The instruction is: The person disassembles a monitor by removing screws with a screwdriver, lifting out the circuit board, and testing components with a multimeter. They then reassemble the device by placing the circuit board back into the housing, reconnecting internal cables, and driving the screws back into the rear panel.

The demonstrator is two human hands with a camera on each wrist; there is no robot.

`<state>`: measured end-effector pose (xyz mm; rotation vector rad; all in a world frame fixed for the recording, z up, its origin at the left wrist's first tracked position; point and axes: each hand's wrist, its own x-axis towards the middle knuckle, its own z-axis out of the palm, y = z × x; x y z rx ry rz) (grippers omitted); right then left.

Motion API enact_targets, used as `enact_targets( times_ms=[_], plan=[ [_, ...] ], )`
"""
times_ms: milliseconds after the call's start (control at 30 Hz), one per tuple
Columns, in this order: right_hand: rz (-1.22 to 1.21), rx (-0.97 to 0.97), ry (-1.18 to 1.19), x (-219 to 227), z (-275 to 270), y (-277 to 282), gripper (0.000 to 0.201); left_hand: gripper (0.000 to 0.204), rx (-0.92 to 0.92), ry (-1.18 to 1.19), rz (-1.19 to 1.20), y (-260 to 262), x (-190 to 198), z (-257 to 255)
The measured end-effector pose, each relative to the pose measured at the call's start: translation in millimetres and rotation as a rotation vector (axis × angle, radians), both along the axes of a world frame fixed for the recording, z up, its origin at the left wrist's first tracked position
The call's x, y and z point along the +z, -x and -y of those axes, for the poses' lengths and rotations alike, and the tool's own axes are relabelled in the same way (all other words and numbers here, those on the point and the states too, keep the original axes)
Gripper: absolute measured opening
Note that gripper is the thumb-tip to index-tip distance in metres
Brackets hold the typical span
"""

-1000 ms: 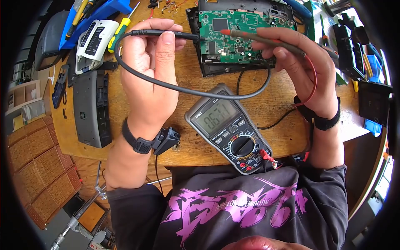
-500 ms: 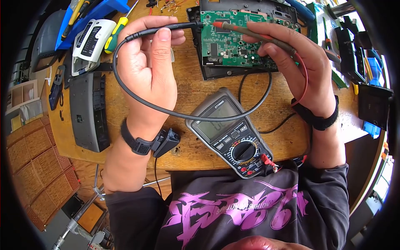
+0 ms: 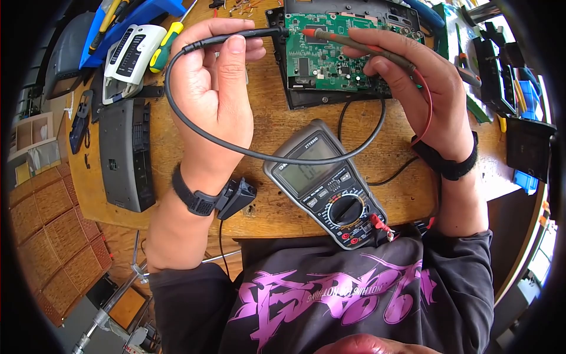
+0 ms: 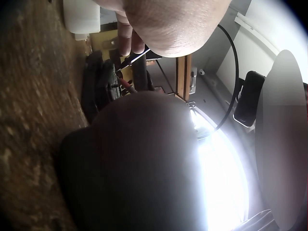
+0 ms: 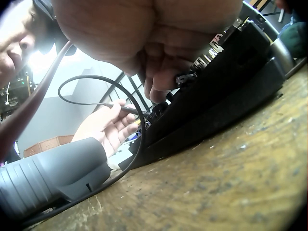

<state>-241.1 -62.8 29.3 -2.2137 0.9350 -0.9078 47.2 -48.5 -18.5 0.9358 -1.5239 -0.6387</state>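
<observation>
My left hand [image 3: 215, 97] pinches a black probe [image 3: 250, 34] between thumb and fingers, its end at the left edge of the green circuit board [image 3: 330, 59]. The right hand [image 3: 427, 88] grips a red-and-grey probe [image 3: 354, 45], its red end over the board's upper left part; whether either tip touches is unclear. In the right wrist view the left hand [image 5: 108, 126] holds its probe beyond the dark casing [image 5: 207, 106]. A multimeter [image 3: 324, 183] lies below the board, its display crossed by the black lead [image 3: 253, 153].
On the left stand a long dark casing [image 3: 125, 156], a white cable tester [image 3: 132, 53], a yellow-green screwdriver [image 3: 167, 47] and a blue tray [image 3: 138, 20]. Black parts [image 3: 498, 76] are at the right. The wooden table's front edge [image 3: 277, 227] lies near the body.
Both hands and their probes have moved slightly up and left over the board. The multimeter's reading differs, and the black loop hangs lower, across its display.
</observation>
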Motion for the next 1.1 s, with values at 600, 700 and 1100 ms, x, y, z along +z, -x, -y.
enact_targets(
  times_ms=[600,700,1100],
  plan=[
    [0.017,-0.015,0.014,1.2,1.8,3.6,0.034,0.023,-0.023,0.02,-0.015,-3.7,-5.8,4.6],
    [-0.036,-0.044,0.041,-6.7,3.4,5.3,0.034,0.023,-0.022,0.008,-0.019,-3.3,-5.2,4.4],
    [0.016,-0.056,-0.012,-3.6,1.7,3.0,0.034,0.024,-0.016,0.009,0.0,-3.0,-4.2,3.7]
  ],
)
